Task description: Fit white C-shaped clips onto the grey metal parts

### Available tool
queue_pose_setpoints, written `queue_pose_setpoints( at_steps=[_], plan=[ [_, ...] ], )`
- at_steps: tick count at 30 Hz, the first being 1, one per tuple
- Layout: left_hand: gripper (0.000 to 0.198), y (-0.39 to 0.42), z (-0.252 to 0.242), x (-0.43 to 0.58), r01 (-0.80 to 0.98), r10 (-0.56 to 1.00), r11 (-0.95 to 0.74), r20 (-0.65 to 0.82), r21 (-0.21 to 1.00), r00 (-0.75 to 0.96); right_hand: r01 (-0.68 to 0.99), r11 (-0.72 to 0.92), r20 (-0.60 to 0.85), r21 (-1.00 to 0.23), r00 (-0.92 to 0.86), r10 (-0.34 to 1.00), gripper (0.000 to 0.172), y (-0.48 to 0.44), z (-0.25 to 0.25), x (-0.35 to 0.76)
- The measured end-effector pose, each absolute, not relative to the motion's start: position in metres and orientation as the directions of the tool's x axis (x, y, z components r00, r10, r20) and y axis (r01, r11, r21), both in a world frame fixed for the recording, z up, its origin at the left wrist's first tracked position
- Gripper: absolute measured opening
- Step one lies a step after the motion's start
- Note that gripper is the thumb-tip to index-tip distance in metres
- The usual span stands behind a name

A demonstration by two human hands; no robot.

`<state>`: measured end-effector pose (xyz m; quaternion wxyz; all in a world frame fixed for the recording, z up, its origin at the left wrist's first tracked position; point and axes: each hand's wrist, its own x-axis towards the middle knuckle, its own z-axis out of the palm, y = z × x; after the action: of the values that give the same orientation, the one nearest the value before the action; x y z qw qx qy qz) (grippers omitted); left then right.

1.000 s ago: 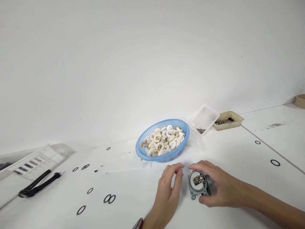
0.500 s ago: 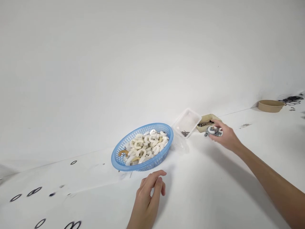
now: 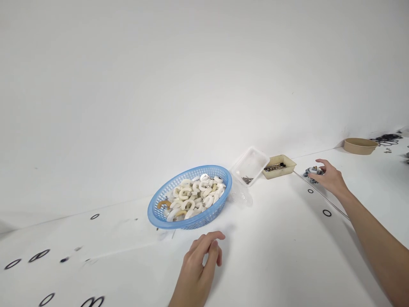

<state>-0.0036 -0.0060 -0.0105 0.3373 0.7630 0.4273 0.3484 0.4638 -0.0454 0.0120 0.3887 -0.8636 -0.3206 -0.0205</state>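
Observation:
My left hand (image 3: 200,264) hovers over the white table in front of the blue basket, with its fingers loosely bent, apart and holding nothing. On the right, my right hand (image 3: 332,177) is spread around a small grey-and-white mechanical part (image 3: 314,172). The index finger is lifted clear of the part while the thumb is beside it. What kind of part it is, I cannot make out. The blue plastic basket (image 3: 156,222) holds many white C-shaped pieces (image 3: 188,204) with metal bits, plus a brownish one (image 3: 164,204).
Right of the basket, a white tray (image 3: 251,162) with small metal pins leans by a clear plastic bag (image 3: 239,194). A cream tray (image 3: 279,173) holds small dark parts. Farther right stands a brown bowl (image 3: 360,147). Black rings (image 3: 326,212) lie scattered on the table.
My right hand has moved right with the grey-and-white part, away from the cream tray, and its fingers have opened. Two black rings and a thin rod now show there. My left hand stays put.

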Motion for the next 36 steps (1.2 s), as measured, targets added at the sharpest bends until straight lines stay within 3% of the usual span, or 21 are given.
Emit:
queue_pose_setpoints(
  at_steps=[6, 11, 14, 16, 18, 20, 24, 27, 36],
  plan=[
    [0.031, -0.001, -0.014, -0.008, 0.414, 0.853, -0.463, 0.267, 0.783, 0.449, 0.602, -0.512, 0.282, -0.612, 0.771, 0.570, 0.075, -0.047, 0.012, 0.466],
    [0.030, 0.001, -0.020, -0.009, 0.385, 0.819, -0.520, 0.318, 0.763, 0.477, 0.688, -0.467, 0.390, -0.555, 0.711, 0.584, 0.080, -0.045, 0.023, 0.450],
    [0.031, -0.001, -0.020, -0.008, 0.368, 0.799, -0.543, 0.331, 0.755, 0.501, 0.781, -0.348, 0.502, -0.519, 0.608, 0.616, 0.065, -0.037, 0.030, 0.423],
    [0.030, -0.002, -0.016, -0.008, 0.372, 0.800, -0.533, 0.310, 0.760, 0.514, 0.850, -0.188, 0.532, -0.493, 0.465, 0.707, 0.049, -0.033, 0.031, 0.395],
    [0.029, -0.003, -0.011, -0.007, 0.381, 0.802, -0.515, 0.274, 0.768, 0.531, 0.877, -0.051, 0.443, -0.477, 0.290, 0.848, 0.033, -0.032, 0.030, 0.361],
    [0.028, -0.003, -0.007, -0.007, 0.390, 0.805, -0.490, 0.233, 0.780, 0.546, 0.926, 0.108, 0.205, -0.363, -0.034, 0.978, 0.035, -0.035, 0.026, 0.325],
    [0.028, -0.005, -0.004, -0.006, 0.404, 0.827, -0.433, 0.177, 0.806, 0.534, 0.904, 0.265, 0.119, -0.334, -0.238, 0.964, 0.039, -0.046, 0.017, 0.273],
    [0.027, -0.006, -0.004, -0.005, 0.411, 0.846, -0.392, 0.147, 0.823, 0.512, 0.893, 0.337, 0.115, -0.299, -0.317, 0.941, 0.039, -0.050, 0.011, 0.263],
    [0.023, -0.002, 0.003, -0.002, 0.316, 0.891, -0.138, -0.022, 0.939, 0.454, 0.920, 0.310, 0.211, -0.242, -0.262, 0.942, 0.038, -0.043, 0.001, 0.279]
  ],
)
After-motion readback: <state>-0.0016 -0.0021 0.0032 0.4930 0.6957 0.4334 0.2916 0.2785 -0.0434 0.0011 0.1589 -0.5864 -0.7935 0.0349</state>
